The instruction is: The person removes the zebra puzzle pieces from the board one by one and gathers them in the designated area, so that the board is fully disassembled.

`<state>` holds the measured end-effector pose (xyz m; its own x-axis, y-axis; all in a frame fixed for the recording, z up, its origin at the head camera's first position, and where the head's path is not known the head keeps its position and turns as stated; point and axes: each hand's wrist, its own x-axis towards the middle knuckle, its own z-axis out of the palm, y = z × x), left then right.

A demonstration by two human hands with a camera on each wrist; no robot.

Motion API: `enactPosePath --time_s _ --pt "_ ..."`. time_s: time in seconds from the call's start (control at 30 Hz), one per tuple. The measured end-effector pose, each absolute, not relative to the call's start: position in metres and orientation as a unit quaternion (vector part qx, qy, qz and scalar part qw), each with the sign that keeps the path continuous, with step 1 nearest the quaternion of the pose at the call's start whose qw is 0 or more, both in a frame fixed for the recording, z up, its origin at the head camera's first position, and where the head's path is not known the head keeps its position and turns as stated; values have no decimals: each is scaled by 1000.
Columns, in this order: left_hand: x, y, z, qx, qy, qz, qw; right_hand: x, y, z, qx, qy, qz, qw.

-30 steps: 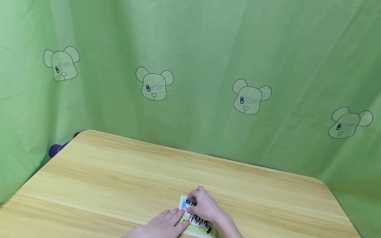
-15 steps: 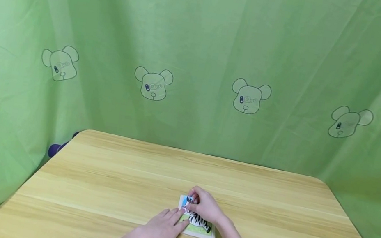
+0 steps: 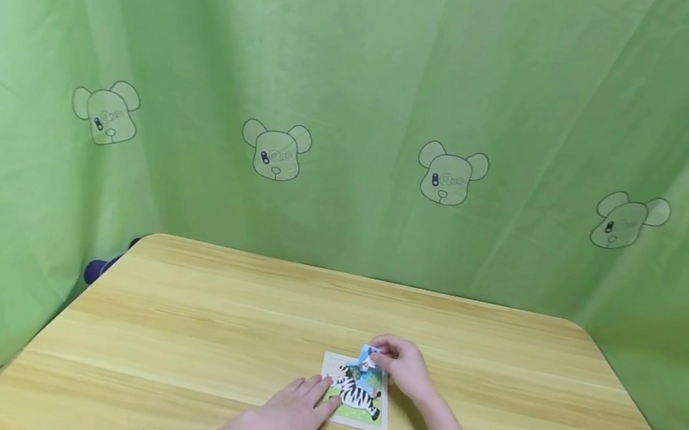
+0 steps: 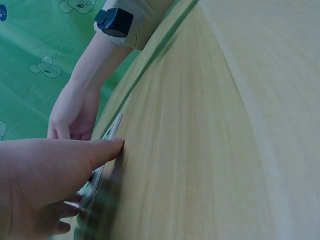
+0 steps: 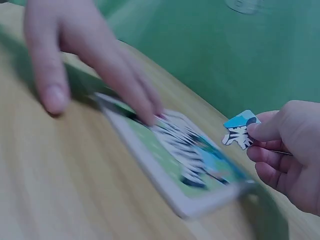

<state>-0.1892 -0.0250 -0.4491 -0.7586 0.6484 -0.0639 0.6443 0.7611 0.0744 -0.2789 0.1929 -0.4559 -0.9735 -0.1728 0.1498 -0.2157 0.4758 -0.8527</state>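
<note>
A zebra puzzle board (image 3: 346,420) with a pale frame lies on the table. My left hand (image 3: 297,418) rests its straight fingertips on the board's left side, the thumb spread toward the table's front. Between thumb and fingers, my right hand (image 3: 408,370) pinches a puzzle piece (image 5: 240,131) printed with black-and-white stripes and blue. That piece is held up over the board's far right corner. In the right wrist view the board's zebra body (image 5: 177,142) shows on green, with a darker blue-green patch beside it. The left wrist view shows the board only edge-on, partly behind my left hand.
The wooden table (image 3: 220,316) reaches out around the board on all sides. A green curtain (image 3: 368,68) with mouse-head prints hangs behind it and along both sides. Something purple (image 3: 95,271) stands past the table's left edge.
My right hand has lifted the puzzle piece off the board's upper left and carried it to the right, uncovering the darker patch. The left hand has stayed in place.
</note>
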Motion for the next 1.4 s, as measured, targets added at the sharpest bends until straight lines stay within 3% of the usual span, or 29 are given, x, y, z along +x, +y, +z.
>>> enactPosePath --time_s 0.37,0.83,1.4 --pt "-188 -28 -448 348 936 23 50 -283 246 -459 21 -881 473 -20" --pt "-188 -26 -452 347 936 28 53 -281 249 -457 5 -919 394 -13" --pt "-189 -20 -446 352 934 37 40 -271 218 -444 83 -921 379 36"
